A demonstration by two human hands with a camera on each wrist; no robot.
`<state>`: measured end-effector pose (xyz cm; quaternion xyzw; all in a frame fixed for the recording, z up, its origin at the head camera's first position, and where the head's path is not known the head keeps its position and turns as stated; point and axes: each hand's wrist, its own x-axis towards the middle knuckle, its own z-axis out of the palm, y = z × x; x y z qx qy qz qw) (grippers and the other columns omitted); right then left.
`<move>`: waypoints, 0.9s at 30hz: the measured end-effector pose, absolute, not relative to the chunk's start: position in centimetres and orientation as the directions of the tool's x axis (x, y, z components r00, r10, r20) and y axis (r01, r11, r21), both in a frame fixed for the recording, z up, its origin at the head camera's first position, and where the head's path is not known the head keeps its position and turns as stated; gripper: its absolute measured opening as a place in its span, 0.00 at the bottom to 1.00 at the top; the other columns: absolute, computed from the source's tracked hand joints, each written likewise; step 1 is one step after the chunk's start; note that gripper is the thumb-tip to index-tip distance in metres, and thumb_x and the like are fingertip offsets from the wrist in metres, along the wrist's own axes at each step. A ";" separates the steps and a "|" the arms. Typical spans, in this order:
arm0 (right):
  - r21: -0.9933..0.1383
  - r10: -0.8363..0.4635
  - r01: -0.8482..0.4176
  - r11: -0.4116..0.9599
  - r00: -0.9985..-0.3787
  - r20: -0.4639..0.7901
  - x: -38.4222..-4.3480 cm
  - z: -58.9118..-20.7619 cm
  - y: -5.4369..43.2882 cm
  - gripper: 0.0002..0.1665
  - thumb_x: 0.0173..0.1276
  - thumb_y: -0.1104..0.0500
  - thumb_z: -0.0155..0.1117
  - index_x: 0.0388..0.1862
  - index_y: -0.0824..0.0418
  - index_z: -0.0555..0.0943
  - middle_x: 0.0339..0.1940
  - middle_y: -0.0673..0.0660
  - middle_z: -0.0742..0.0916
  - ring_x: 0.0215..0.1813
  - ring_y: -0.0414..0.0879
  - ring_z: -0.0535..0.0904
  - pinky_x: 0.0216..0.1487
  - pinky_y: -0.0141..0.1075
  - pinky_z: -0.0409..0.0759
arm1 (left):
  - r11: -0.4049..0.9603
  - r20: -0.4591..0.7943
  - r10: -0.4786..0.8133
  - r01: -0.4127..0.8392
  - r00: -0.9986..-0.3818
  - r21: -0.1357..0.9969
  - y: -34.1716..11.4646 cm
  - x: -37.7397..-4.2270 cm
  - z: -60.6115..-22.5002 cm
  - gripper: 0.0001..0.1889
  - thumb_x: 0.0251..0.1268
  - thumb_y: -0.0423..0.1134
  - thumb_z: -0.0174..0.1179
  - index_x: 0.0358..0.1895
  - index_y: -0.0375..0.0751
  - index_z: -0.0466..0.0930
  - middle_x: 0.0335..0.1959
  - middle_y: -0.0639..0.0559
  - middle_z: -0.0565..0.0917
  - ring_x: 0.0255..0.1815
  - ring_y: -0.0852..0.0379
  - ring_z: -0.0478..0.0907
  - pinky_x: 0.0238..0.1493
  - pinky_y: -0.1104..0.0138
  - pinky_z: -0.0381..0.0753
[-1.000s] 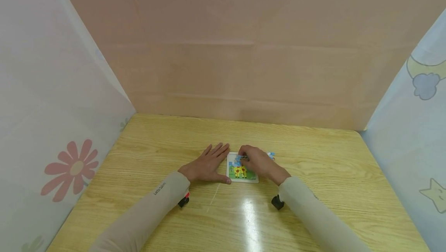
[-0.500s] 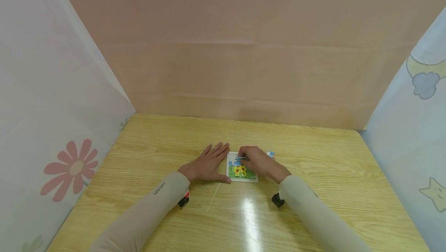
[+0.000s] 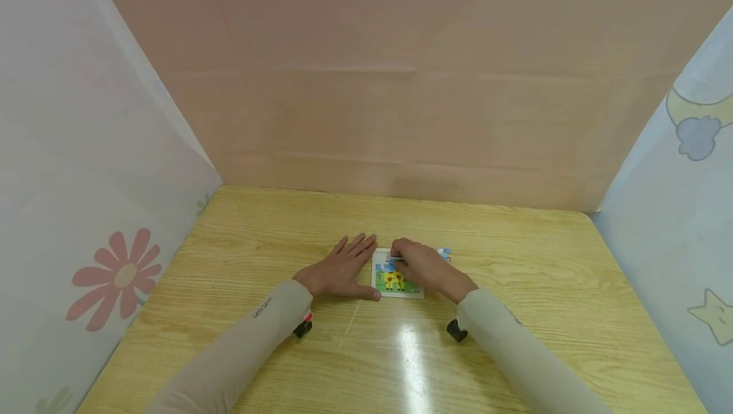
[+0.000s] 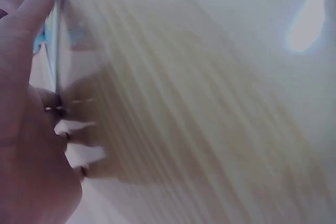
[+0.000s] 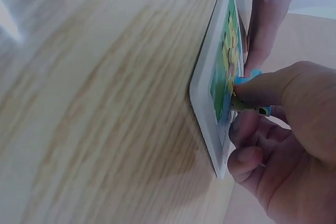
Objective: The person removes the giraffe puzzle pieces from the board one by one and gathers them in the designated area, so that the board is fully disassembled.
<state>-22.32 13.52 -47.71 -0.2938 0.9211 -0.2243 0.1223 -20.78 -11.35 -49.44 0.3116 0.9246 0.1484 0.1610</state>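
Note:
A small jigsaw puzzle board (image 3: 401, 296) with a white frame and a yellow giraffe picture on green lies on the table. My left hand (image 3: 340, 272) rests flat with fingers spread, its thumb and fingertips along the board's left edge. Over the board's upper part, my right hand (image 3: 426, 266) pinches a puzzle piece (image 5: 264, 110) between thumb and fingers. In the right wrist view that piece is seen edge-on, close to the picture surface, beside the board's pale rim (image 5: 202, 95). The right hand hides the board's upper right. The left wrist view shows my left thumb (image 4: 31, 14) at the board's edge.
More blue-and-white puzzle pieces (image 3: 444, 252) lie just beyond the right hand, partly hidden by it. The wooden table (image 3: 258, 229) meets a brown backdrop (image 3: 366, 115) behind. Patterned white cloths hang on the left (image 3: 69, 147) and right (image 3: 676, 223).
The puzzle piece in my right hand has tilted so its pale edge shows; the hand itself has barely shifted. My left hand stays in place on the board's edge.

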 end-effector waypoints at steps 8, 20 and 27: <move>-0.478 -0.604 -0.502 0.721 -0.793 -0.079 -22.2 -47.7 13.6 0.02 0.80 0.61 0.64 0.48 0.56 0.81 0.44 0.49 0.86 0.35 0.39 0.78 0.40 0.35 0.81 | 0.834 -0.207 0.519 0.438 -0.829 0.336 -8.8 -20.0 -49.0 0.48 0.82 0.71 0.42 0.88 0.36 0.47 0.91 0.43 0.44 0.93 0.39 0.37 0.86 0.31 0.41; -0.565 -0.598 -0.456 0.688 -0.797 -0.086 -22.6 -48.0 13.9 0.03 0.79 0.62 0.66 0.47 0.54 0.82 0.43 0.48 0.88 0.42 0.39 0.82 0.47 0.40 0.84 | 0.871 -0.167 0.456 0.399 -0.874 0.288 -7.4 -19.7 -49.0 0.45 0.83 0.68 0.45 0.84 0.35 0.55 0.89 0.41 0.51 0.91 0.36 0.44 0.82 0.27 0.50; -0.616 -0.604 -0.427 0.661 -0.791 -0.099 -23.0 -48.1 14.2 0.04 0.82 0.62 0.62 0.50 0.55 0.82 0.43 0.50 0.88 0.38 0.40 0.80 0.43 0.38 0.82 | 0.882 -0.162 0.430 0.376 -0.888 0.283 -7.0 -19.9 -49.3 0.40 0.84 0.66 0.45 0.81 0.37 0.59 0.89 0.41 0.52 0.91 0.36 0.45 0.82 0.27 0.51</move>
